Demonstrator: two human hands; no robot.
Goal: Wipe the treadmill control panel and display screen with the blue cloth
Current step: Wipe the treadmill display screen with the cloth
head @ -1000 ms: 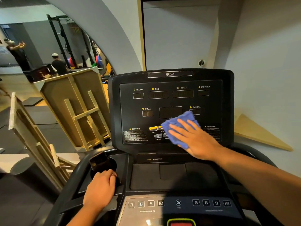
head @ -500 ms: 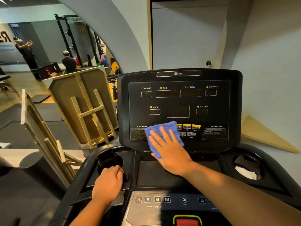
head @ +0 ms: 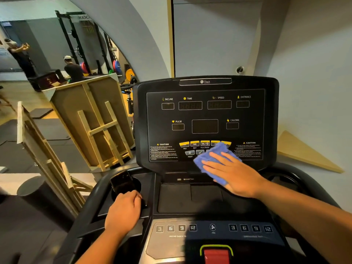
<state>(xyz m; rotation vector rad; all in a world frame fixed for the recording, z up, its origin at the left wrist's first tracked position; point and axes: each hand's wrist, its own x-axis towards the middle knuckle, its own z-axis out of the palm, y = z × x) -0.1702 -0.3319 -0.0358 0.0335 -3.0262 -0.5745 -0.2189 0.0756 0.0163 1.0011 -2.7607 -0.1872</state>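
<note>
Cloth: we find the blue cloth (head: 213,159) flat against the lower right part of the display screen (head: 205,124), over the right end of the yellow button row (head: 194,143) and down past the screen's bottom edge.
Right hand: we note the right hand (head: 233,174) lying palm-down on the cloth, fingers straight and slightly spread, pressing it to the panel; fingertips point up and left toward the buttons.
Left hand: we record the left hand (head: 123,211) below and left of the display screen, fingers curled over the front edge of the left cup holder (head: 133,184).
Phone: a dark phone (head: 122,182) stands tilted in that cup holder, just above the left hand's knuckles.
Display screen: dark, unlit readout windows labelled INCLINE, TIME, SPEED, DISTANCE, PULSE, CALORIE; CAUTION text blocks at both lower corners.
Control panel: the control panel (head: 213,229) sits below the display screen, with number keys 3, 6, 9, 12 on each side of a fan key; neither hand touches it.
Stop button: a red stop button (head: 216,254) in a green surround, below the control panel.
Surroundings: a wooden frame (head: 95,122) leans left of the display screen.
</note>
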